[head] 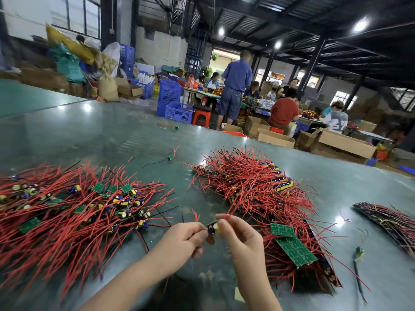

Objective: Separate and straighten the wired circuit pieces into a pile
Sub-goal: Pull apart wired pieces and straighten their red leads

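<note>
Up close, both hands hold one small circuit piece (213, 227) just above the green table (94, 131), between the two big heaps. The left hand (184, 237) pinches the piece's left edge with curled fingers, and the right hand (239, 236) grips its right side between thumb and forefinger, where a red wire (231, 212) rises from the fingertips toward the right heap. A tangled heap of circuit pieces (67, 207) with red wires lies on the left, boards and yellow parts showing among the strands. The tidier pile (253, 189) sits on the right, its wires running mostly one way, with two green boards (292, 245) lying at its near end. A further bundle (390, 217) rests at the far right edge, and single loose pieces (171, 156) lie beyond the heaps. People sit working at tables in the background.
</note>
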`<state>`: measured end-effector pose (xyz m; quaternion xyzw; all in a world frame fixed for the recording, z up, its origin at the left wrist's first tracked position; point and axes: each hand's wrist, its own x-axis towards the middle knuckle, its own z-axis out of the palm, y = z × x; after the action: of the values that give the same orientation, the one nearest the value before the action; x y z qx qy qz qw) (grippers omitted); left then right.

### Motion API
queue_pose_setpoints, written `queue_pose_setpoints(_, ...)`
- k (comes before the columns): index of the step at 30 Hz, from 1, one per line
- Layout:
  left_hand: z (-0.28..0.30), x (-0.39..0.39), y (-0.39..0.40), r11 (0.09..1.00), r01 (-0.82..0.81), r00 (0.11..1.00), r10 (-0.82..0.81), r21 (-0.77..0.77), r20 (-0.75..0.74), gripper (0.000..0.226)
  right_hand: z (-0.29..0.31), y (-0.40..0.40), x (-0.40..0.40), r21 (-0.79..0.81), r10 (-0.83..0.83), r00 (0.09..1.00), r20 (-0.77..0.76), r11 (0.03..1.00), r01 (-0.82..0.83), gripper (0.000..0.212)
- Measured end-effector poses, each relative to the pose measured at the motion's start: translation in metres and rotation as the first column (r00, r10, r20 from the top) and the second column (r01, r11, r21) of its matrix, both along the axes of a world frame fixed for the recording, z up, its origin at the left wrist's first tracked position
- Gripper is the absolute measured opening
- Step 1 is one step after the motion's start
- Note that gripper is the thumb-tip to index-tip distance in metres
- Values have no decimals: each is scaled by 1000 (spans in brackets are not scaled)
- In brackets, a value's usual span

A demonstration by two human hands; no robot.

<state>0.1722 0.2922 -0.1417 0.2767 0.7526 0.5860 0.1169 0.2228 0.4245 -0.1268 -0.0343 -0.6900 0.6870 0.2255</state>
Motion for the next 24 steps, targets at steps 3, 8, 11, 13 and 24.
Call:
queue_pose_setpoints(3,4,1,-2,999,36,999,-37,30,20,28,-1,-2,0,-3,-7,1000,-15,1000,7,20)
queue_pose_setpoints(8,7,1,-5,997,54,998,-53,55,-24,23,-3,3,-1,-133,-31,999,20,991,33,13)
queue_pose_setpoints(11,5,-2,-8,1000,-10,991,11,3,-131,21,-4,3,-3,-167,27,999,39,986,-20,11)
queue_pose_setpoints(13,1,-3,-8,968,-196,923,127,-157,-364,11,-7,1,-5,-143,5,999,38,990,1,12)
queue_pose_setpoints(24,-3,23,14,945,-204,962,242,257,-124,13,-16,3,-11,-502,-133,991,-26,859,102,23)
